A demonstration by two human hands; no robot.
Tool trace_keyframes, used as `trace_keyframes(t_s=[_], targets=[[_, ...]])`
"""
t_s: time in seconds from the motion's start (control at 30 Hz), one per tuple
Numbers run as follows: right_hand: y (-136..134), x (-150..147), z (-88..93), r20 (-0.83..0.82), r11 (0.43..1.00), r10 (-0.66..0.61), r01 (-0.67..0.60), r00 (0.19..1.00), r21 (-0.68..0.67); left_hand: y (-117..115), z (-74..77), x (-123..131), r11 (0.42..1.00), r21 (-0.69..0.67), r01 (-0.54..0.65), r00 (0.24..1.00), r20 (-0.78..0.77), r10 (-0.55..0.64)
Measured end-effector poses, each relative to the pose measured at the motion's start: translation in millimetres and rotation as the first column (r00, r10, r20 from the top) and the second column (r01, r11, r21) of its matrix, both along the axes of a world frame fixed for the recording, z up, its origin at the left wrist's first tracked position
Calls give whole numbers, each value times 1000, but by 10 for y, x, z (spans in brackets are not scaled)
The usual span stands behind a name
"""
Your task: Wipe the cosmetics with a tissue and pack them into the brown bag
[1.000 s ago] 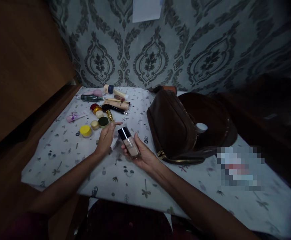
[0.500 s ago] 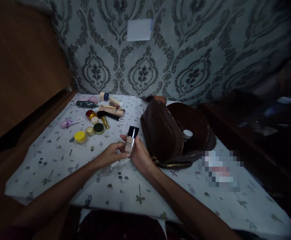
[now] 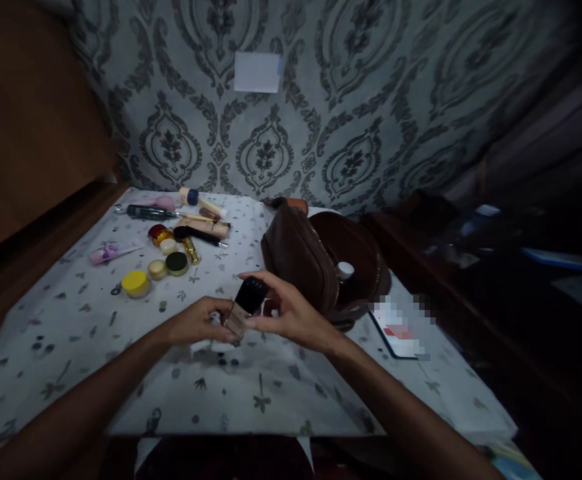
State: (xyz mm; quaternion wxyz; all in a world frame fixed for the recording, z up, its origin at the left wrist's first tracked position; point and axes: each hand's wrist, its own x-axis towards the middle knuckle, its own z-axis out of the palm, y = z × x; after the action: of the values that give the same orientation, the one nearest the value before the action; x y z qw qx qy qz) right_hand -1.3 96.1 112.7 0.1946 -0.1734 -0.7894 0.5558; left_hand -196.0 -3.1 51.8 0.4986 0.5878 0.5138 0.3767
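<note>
Between my two hands, above the near middle of the table, is a foundation bottle [image 3: 239, 316] with a square black cap, tilted to the right. My left hand [image 3: 203, 321] grips its lower end, with a crumpled white tissue [image 3: 213, 346] bunched under those fingers. At the upper part, the thumb and fingers of my right hand [image 3: 288, 309] close round the bottle near the cap. Just behind my right hand stands an open brown leather bag [image 3: 295, 257], with a white-capped container [image 3: 345, 271] inside it.
Left of the bag lie several cosmetics, among them a yellow-lidded jar [image 3: 136, 283], a dark-lidded jar [image 3: 176, 263], a black brush [image 3: 203, 235] and a purple-white tube [image 3: 115, 251]. A phone [image 3: 395, 333] with a blurred screen rests at the right. Patterned wallpaper [image 3: 265, 153] rises behind the table.
My right hand has moved from under and behind the bottle up to its cap end. The bottle tilts further right. The view has shifted to the right.
</note>
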Motion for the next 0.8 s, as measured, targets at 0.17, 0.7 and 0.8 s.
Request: trace_keyframes(t_s=[0.17, 0.7, 0.8], targets=[[-256, 35, -64, 27, 955, -287, 289, 957, -72, -98, -48, 211, 918, 332, -218, 914, -260, 311], [-252, 200, 110, -117, 850, -508, 475, 854, -228, -166, 7, 284, 503, 862, 63, 632, -425, 648], [-10, 610, 558, -187, 829, -549, 559, 815, 3, -156, -12, 270, 527, 849, 49, 654, -426, 625]])
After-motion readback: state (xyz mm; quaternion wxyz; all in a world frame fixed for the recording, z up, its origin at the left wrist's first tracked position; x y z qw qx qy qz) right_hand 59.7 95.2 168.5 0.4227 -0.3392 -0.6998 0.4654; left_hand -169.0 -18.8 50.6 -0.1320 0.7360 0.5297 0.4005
